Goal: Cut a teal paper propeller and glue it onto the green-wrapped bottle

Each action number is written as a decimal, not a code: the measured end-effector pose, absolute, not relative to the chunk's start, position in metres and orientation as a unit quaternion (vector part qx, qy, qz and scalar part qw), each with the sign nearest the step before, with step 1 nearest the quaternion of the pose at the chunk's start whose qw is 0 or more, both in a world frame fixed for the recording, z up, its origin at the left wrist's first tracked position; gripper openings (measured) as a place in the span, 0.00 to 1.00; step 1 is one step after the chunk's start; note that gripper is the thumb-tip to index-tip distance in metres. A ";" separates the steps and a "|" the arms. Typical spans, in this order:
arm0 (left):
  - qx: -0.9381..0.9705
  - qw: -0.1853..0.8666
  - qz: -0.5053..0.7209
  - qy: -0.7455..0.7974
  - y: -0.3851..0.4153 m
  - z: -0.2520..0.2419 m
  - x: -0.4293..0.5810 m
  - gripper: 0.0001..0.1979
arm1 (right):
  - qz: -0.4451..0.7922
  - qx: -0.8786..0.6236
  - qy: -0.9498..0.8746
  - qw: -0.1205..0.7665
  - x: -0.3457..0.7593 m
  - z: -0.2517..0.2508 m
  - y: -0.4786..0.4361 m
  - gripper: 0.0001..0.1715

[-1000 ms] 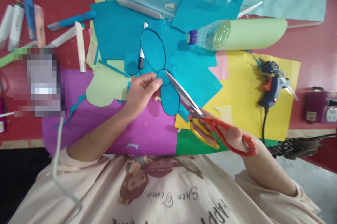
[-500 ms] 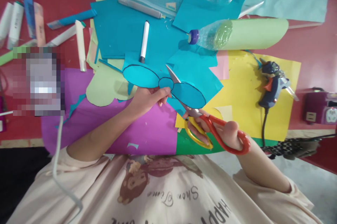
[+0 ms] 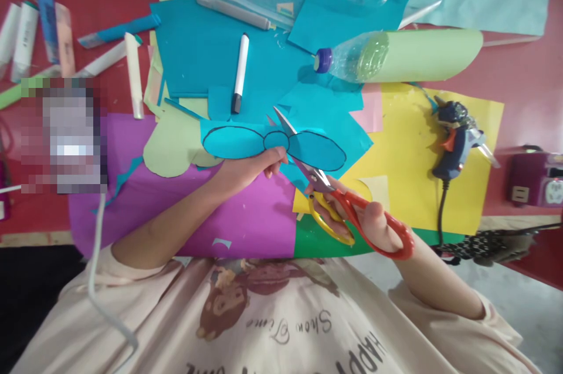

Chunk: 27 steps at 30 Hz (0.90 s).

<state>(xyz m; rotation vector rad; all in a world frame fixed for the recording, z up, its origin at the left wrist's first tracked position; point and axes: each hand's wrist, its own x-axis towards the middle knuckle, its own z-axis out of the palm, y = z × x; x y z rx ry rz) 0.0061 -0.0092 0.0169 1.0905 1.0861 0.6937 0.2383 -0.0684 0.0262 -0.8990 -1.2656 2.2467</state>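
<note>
A blue paper piece bears a black-outlined bow shape, two long ovals joined by a small round middle. My left hand pinches its lower edge below the middle circle. In my right hand are scissors with one red and one yellow handle, fingers through the loops. The blades are parted and cross the paper between the circle and the right oval. Beyond the paper lies a white marker with a dark cap, on blue sheets.
A bottle wrapped in green paper lies at the upper right. A glue gun rests on yellow paper. Several markers and a blurred phone with a cable are at left. A pale green cutout lies on purple paper.
The blue paper has tilted, its left oval coming lower and the right one slightly up, with more paper showing above the outline. The scissors have shifted slightly left.
</note>
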 end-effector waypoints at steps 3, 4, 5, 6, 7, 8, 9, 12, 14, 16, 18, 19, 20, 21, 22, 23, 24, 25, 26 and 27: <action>0.482 0.671 0.298 0.478 -0.010 0.016 0.005 0.14 | 0.813 -0.332 -0.433 0.205 0.238 0.024 -0.071 0.42; 0.481 0.673 0.299 0.476 -0.010 0.016 0.004 0.14 | 0.813 -0.337 -0.428 0.205 0.238 0.024 -0.071 0.42; 0.480 0.674 0.302 0.473 -0.010 0.015 0.004 0.14 | 0.812 -0.343 -0.425 0.206 0.238 0.024 -0.071 0.42; 0.477 0.676 0.307 0.469 -0.010 0.015 0.004 0.14 | 0.810 -0.350 -0.422 0.208 0.237 0.025 -0.071 0.43; 0.474 0.679 0.313 0.466 -0.010 0.015 0.004 0.13 | 0.807 -0.359 -0.419 0.210 0.236 0.027 -0.070 0.43; 0.469 0.681 0.321 0.462 -0.010 0.015 0.005 0.13 | 0.805 -0.367 -0.416 0.210 0.235 0.029 -0.069 0.44; 0.464 0.682 0.328 0.460 -0.009 0.015 0.005 0.12 | 0.804 -0.374 -0.413 0.206 0.234 0.032 -0.067 0.45; 0.444 0.685 0.335 0.471 -0.008 0.015 0.007 0.12 | 0.803 -0.387 -0.412 0.190 0.231 0.040 -0.062 0.45; 0.427 0.683 0.334 0.490 -0.008 0.015 0.008 0.12 | 0.796 -0.393 -0.417 0.195 0.230 0.043 -0.060 0.46; 0.413 0.680 0.334 0.506 -0.008 0.016 0.009 0.13 | 0.789 -0.401 -0.417 0.207 0.231 0.042 -0.061 0.46; 0.405 0.676 0.341 0.513 -0.008 0.016 0.009 0.13 | 0.787 -0.405 -0.413 0.213 0.232 0.039 -0.062 0.45; 0.404 0.675 0.344 0.513 -0.008 0.015 0.010 0.12 | 0.788 -0.404 -0.413 0.213 0.233 0.038 -0.063 0.45; 0.403 0.673 0.348 0.513 -0.008 0.015 0.009 0.12 | 0.789 -0.403 -0.413 0.210 0.234 0.036 -0.064 0.46; 0.403 0.672 0.351 0.513 -0.008 0.015 0.009 0.12 | 0.790 -0.402 -0.413 0.208 0.235 0.035 -0.064 0.47; 0.404 0.670 0.353 0.513 -0.008 0.015 0.009 0.12 | 0.790 -0.402 -0.415 0.205 0.237 0.034 -0.065 0.48; 0.406 0.669 0.356 0.510 -0.008 0.014 0.009 0.12 | 0.791 -0.401 -0.416 0.202 0.238 0.033 -0.065 0.49; 0.409 0.668 0.361 0.507 -0.008 0.014 0.009 0.12 | 0.790 -0.401 -0.418 0.199 0.240 0.032 -0.066 0.50; 0.411 0.666 0.365 0.503 -0.008 0.014 0.009 0.13 | 0.790 -0.401 -0.420 0.197 0.242 0.031 -0.068 0.51; 0.414 0.664 0.370 0.501 -0.008 0.014 0.009 0.13 | 0.789 -0.401 -0.422 0.197 0.244 0.029 -0.070 0.52; 0.417 0.660 0.375 0.501 -0.008 0.014 0.009 0.14 | 0.789 -0.401 -0.423 0.197 0.247 0.026 -0.072 0.53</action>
